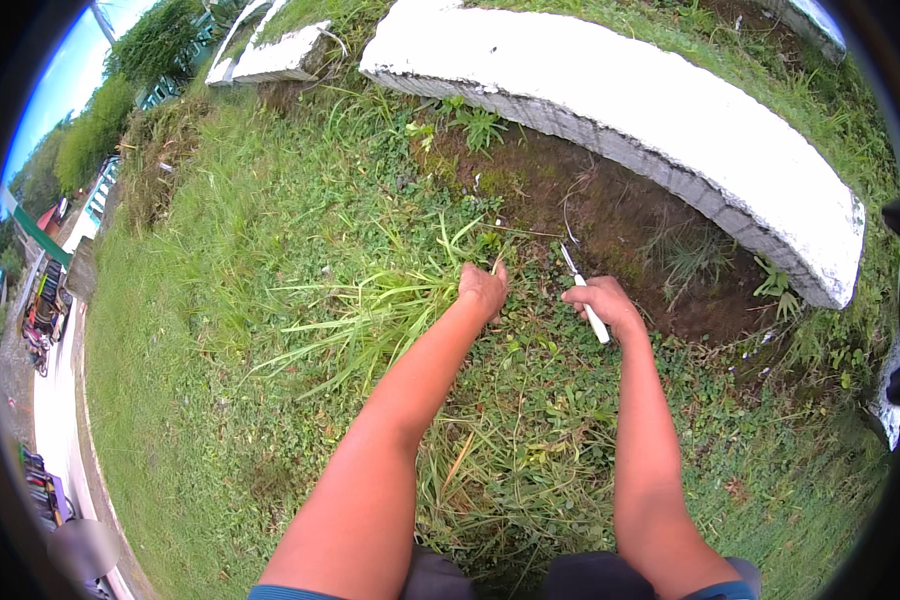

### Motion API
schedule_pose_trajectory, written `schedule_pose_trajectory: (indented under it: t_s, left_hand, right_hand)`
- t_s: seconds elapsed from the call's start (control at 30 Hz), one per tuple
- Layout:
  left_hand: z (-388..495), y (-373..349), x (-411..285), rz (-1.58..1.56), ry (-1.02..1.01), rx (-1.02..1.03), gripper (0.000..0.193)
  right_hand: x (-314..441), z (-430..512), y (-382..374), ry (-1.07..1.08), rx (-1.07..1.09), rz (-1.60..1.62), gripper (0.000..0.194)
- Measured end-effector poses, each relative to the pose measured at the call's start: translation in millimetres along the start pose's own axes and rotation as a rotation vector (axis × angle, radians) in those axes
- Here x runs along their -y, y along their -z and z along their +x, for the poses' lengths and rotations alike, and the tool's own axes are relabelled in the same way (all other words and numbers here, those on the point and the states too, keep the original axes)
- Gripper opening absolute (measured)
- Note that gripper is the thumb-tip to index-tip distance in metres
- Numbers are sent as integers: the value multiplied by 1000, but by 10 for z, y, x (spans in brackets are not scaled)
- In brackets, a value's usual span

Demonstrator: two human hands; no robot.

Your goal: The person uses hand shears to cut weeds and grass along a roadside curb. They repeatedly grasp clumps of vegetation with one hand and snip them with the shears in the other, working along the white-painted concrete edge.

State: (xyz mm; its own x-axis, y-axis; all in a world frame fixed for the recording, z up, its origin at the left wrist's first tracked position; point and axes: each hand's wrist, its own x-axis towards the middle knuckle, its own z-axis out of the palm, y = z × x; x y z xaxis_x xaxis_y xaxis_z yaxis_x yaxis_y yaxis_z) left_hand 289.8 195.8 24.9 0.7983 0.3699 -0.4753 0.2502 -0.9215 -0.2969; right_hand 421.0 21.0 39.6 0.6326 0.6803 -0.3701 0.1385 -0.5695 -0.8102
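My left hand [486,289] is closed around a bunch of long green grass blades [367,307], which fan out to the left from my fist. In my right hand [609,301] is a slim hand tool with a white handle [597,324] and a narrow metal end [568,259]. Its tip points up and away from me, just over the edge of the bare brown soil [562,176]. A gap of low weeds lies between the two hands. Loose cut-looking grass [487,465] is spread below, between my forearms.
A white-painted concrete block [615,97] curves across the upper right, above the soil. A shorter white block [281,56] stands at upper left. Grassy ground [180,390] runs left to a pale kerb [82,390] and pavement. Several colourful objects [45,300] stand beyond.
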Motion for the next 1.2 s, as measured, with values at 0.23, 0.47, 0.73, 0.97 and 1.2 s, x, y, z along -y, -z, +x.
schedule_pose_trajectory:
  t_s: [0.23,0.47,0.73,0.97,1.2]
  left_hand:
    - [-141,-44,603,-447,-16,-3,28]
    - [-186,103,554,-398,46,4,34]
    - [-363,178,519,-398,57,-37,30]
    - [-358,153,566,-411,76,-81,30]
    - [-286,42,572,-380,37,-48,32]
  right_hand:
    - [75,-152,-316,78,-67,-796,45]
    - [273,66,-972,595,-429,-1149,32]
    - [287,74,-868,332,-104,-1030,20]
    - [49,-178,-489,374,-175,-1198,46]
    - [119,-32,-1188,582,-209,-1200,28]
